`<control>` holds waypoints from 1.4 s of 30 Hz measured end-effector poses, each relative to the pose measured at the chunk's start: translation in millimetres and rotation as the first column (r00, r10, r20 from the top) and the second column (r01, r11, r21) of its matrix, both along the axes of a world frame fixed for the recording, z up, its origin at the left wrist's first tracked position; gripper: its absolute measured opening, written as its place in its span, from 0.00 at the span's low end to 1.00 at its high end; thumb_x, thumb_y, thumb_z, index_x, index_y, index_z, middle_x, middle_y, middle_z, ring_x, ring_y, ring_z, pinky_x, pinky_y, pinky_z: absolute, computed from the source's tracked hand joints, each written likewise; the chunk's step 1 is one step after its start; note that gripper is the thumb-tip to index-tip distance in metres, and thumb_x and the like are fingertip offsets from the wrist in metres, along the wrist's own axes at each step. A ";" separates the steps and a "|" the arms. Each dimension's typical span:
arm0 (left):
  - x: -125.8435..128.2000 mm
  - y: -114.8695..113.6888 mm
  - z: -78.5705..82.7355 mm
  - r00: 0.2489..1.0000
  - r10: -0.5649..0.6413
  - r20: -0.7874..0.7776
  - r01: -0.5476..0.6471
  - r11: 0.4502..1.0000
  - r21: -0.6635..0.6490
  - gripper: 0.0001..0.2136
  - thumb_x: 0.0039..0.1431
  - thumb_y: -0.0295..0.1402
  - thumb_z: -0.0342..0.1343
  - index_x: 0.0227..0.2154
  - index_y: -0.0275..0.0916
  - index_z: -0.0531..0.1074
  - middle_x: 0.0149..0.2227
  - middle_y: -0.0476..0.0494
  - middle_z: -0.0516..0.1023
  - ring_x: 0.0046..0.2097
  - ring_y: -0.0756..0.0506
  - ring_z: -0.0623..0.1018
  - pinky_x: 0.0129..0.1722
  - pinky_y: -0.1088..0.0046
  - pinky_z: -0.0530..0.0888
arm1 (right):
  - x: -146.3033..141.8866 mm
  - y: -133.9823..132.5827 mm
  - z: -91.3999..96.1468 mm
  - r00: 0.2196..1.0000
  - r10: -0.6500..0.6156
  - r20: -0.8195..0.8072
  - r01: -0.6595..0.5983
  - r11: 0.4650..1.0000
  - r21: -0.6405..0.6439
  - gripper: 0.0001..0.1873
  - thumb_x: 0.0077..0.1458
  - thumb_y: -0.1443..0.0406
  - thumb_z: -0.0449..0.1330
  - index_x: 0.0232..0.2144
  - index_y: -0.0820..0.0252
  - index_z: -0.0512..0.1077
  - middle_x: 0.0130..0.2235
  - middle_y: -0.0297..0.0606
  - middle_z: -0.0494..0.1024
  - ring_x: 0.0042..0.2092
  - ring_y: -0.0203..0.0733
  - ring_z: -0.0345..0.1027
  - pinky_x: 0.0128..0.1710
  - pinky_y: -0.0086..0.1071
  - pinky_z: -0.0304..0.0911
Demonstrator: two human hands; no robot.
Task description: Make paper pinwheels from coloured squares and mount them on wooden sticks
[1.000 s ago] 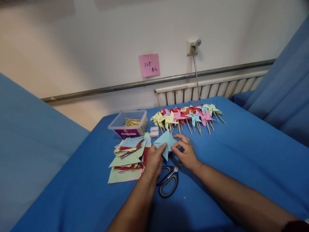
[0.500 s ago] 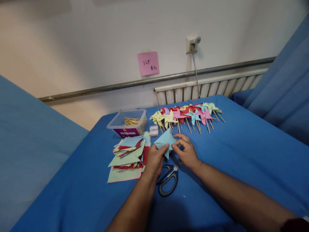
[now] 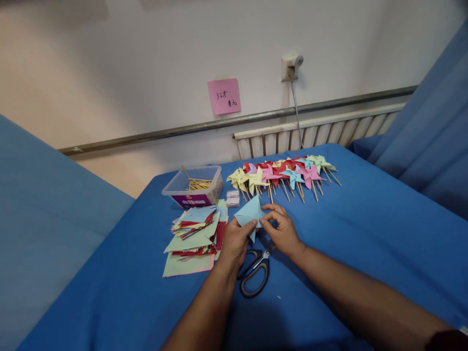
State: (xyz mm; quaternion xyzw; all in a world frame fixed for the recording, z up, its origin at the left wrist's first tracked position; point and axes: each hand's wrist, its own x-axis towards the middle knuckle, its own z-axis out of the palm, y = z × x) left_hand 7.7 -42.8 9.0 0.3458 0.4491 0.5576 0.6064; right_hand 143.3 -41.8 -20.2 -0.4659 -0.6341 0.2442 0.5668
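A light blue paper sheet (image 3: 249, 211) with cut slits is held up above the table between both hands. My left hand (image 3: 236, 239) is closed on its lower left part, thumb on top. My right hand (image 3: 281, 228) pinches the sheet's right side between thumb and fingers. Black-handled scissors (image 3: 255, 285) lie on the blue cloth just under the hands, blades partly hidden by the right hand. To the left sits a stack of coloured paper sheets (image 3: 197, 237), green, red, yellow and blue.
A clear plastic box (image 3: 174, 183) with wooden sticks (image 3: 199, 184) stands behind the paper stack. Beside it is a small whitish box (image 3: 233, 198). Several finished paper pinwheels (image 3: 257, 180) on sticks lie at the back. A radiator (image 3: 270, 143) and wall border the blue-covered table (image 3: 351, 219).
Both hands stay almost in place. The blue paper has shifted and tilted very slightly in their grip.
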 end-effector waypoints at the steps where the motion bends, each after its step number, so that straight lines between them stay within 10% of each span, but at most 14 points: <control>1: -0.3 0.1 -0.4 1.000 -0.003 -0.003 0.003 1.000 0.001 0.15 0.39 0.30 0.69 0.33 0.33 0.77 0.31 0.43 0.80 0.31 0.47 0.76 0.35 0.72 0.71 | 0.0 -0.1 0.2 1.000 0.003 -0.001 -0.003 1.000 -0.001 0.08 0.54 0.63 0.59 0.24 0.56 0.70 0.46 0.42 0.75 0.50 0.47 0.67 0.52 0.44 0.59; 42: -1.2 2.3 -3.8 0.994 0.014 -0.112 -0.012 1.000 0.021 0.15 0.40 0.33 0.68 0.32 0.33 0.75 0.27 0.47 0.77 0.27 0.50 0.72 0.29 0.75 0.69 | -3.9 -0.3 -5.6 0.993 0.054 -0.109 -0.063 0.994 -0.084 0.09 0.54 0.62 0.59 0.24 0.57 0.71 0.44 0.42 0.76 0.49 0.46 0.69 0.53 0.42 0.59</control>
